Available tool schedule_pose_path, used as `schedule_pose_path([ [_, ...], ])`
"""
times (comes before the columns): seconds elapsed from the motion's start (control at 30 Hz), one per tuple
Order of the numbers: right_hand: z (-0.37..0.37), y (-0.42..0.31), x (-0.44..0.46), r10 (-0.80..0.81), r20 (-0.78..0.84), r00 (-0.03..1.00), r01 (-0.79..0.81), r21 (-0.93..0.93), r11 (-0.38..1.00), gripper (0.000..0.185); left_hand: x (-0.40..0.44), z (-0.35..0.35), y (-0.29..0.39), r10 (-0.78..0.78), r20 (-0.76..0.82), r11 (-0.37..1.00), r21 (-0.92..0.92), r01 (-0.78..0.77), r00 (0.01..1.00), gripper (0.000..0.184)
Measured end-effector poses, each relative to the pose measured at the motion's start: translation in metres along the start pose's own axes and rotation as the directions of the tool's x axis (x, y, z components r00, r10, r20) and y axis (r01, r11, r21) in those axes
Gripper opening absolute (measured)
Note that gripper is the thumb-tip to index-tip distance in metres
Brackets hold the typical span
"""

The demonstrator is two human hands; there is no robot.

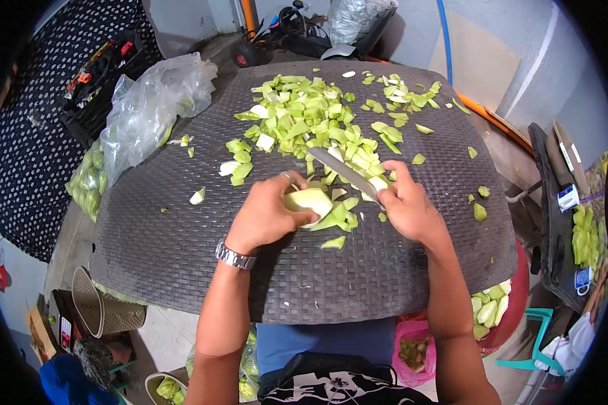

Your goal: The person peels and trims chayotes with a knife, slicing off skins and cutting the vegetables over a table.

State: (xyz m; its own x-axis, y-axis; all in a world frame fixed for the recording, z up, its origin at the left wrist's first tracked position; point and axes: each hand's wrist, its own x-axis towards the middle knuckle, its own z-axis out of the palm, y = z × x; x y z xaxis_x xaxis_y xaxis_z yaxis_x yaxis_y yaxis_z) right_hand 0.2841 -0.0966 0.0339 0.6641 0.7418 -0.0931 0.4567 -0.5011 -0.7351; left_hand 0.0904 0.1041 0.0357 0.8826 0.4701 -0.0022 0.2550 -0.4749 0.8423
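My left hand (269,208), with a metal watch on its wrist, is closed around a pale green, peeled vegetable (309,204) just above the table. My right hand (410,202) grips a knife (344,171), whose blade points up and to the left, over a heap of green pieces (304,111). The knife's handle is mostly hidden by my fingers. The blade and the vegetable are apart. Several light green peelings (341,216) lie on the woven dark table (203,250) right beside the vegetable.
A clear plastic bag (148,108) lies at the table's left edge. Below the right edge, a red basin (513,304) holds cut pieces, near a pink bag (414,351). A beige basket (105,307) stands at lower left, a teal stool (540,341) at lower right.
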Motion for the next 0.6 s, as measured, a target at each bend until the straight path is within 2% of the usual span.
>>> schedule_pose_path([
  [0.07,0.001,0.002,0.002,0.04,-0.035,0.999,-0.04,-0.003,0.999,0.059,-0.001,-0.006,0.001,0.057,-0.096,0.998,0.015,-0.056,0.994,0.037],
  [0.1,0.004,0.003,0.004,0.072,-0.058,0.996,-0.072,0.005,0.997,0.061,-0.002,-0.008,0.005,0.017,-0.119,1.0,0.008,-0.016,0.993,0.035],
  [0.13,0.005,0.001,0.005,0.104,-0.081,0.991,-0.103,0.013,0.995,0.062,0.0,-0.009,0.003,-0.016,-0.113,0.996,-0.084,0.006,0.993,0.033],
  [0.2,-0.001,-0.013,0.001,0.122,-0.032,0.992,-0.12,0.043,0.992,0.066,0.006,-0.01,-0.007,-0.079,-0.099,0.963,-0.263,0.05,0.992,0.031],
  [0.23,-0.003,-0.018,-0.001,0.13,-0.005,0.992,-0.129,0.059,0.99,0.068,0.009,-0.007,-0.011,-0.074,-0.113,0.959,-0.281,0.039,0.991,0.026],
  [0.33,-0.003,-0.008,0.002,0.119,0.157,0.98,-0.16,0.277,0.948,0.072,0.015,-0.007,-0.015,-0.171,-0.056,0.874,-0.469,0.125,0.984,0.02],
  [0.37,-0.004,-0.007,0.001,0.093,0.218,0.972,-0.171,0.375,0.911,0.072,0.021,-0.004,-0.026,-0.152,-0.054,0.836,-0.539,0.1,0.987,0.024],
  [0.4,-0.007,-0.008,0.001,0.059,0.271,0.961,-0.185,0.469,0.863,0.071,0.024,-0.001,-0.034,-0.144,-0.037,0.641,-0.764,0.065,0.989,0.027],
  [0.43,-0.009,-0.009,0.0,0.02,0.319,0.948,-0.204,0.556,0.805,0.071,0.025,0.002,-0.033,-0.13,-0.02,0.388,-0.921,0.032,0.991,0.031],
  [0.47,-0.012,-0.012,-0.002,-0.038,0.368,0.929,-0.207,0.601,0.772,0.069,0.025,0.006,-0.032,-0.112,-0.005,0.098,-0.995,0.006,0.994,0.034],
  [0.5,-0.016,-0.015,-0.005,-0.097,0.411,0.906,-0.213,0.644,0.735,0.067,0.025,0.007,-0.03,-0.103,0.006,-0.046,-0.999,0.001,0.995,0.043],
  [0.53,-0.018,-0.016,-0.007,-0.158,0.449,0.879,-0.223,0.682,0.696,0.065,0.023,0.007,-0.022,-0.074,0.001,-0.035,-0.999,-0.002,0.997,0.044],
  [0.6,-0.014,-0.014,-0.012,-0.196,0.45,0.871,-0.17,0.651,0.74,0.058,0.017,0.006,-0.011,-0.026,-0.006,-0.018,-1.0,-0.007,1.0,0.047],
])
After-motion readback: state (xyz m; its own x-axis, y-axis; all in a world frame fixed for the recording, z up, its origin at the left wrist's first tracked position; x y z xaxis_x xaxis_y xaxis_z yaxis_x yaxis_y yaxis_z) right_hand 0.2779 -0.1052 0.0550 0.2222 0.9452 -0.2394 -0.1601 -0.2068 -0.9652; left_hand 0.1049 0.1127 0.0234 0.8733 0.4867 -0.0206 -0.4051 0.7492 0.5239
